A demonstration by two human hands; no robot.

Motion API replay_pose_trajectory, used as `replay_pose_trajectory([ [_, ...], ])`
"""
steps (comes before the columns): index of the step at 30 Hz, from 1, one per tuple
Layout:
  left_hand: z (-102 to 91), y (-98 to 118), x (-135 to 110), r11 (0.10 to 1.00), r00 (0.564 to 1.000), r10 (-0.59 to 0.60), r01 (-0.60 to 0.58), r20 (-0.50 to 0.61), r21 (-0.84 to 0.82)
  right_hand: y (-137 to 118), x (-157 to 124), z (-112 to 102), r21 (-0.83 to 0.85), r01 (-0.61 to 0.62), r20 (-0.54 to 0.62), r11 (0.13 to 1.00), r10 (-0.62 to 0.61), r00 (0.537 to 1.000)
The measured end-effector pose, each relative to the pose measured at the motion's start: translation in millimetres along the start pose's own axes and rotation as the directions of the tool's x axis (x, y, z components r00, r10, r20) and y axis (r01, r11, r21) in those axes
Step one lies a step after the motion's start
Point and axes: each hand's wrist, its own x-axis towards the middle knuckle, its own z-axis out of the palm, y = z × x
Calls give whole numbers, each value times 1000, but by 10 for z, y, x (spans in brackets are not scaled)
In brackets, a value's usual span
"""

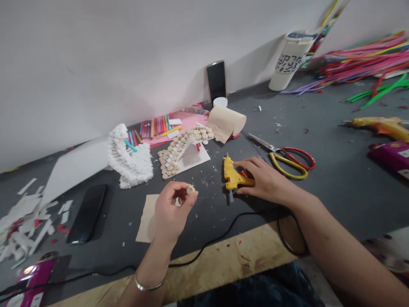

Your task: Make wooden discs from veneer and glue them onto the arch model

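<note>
My left hand pinches a small rolled paper coil between thumb and fingertips, raised over the dark table. A yellow hot glue gun lies on its side, its nozzle pointing to the back. Around its handle and trigger are the fingers of my right hand. Behind my hands stands a small stair model covered with beige paper coils, on a white base. Partly under my left hand lies a beige paper piece.
Scissors lie open right of the glue gun. A black cable crosses the front. A beige paper roll, a white fluffy model, a phone, paper scraps and a tumbler stand or lie around.
</note>
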Motion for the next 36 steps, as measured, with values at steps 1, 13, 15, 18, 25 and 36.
replay_pose_trajectory([
  [1,1,5,-2,1000,1000,2,-2,-3,1,-14,0,-20,25,-12,-1,1000,12,1000],
  [13,9,78,-44,966,980,186,-194,65,173,-109,56,-120,124,-48,-418,991,96,903],
  [15,10,71,-49,948,972,220,-234,84,218,-128,48,-120,122,-43,-456,992,94,885],
  [18,-8,49,-28,888,945,307,-327,114,323,-153,42,-115,110,-30,-492,993,81,867],
  [25,-301,-45,208,706,888,453,-304,-78,640,-151,36,-125,108,-99,-590,989,144,795],
  [36,-66,-34,69,655,837,530,-505,135,561,-197,17,-143,428,44,-693,903,297,657],
])
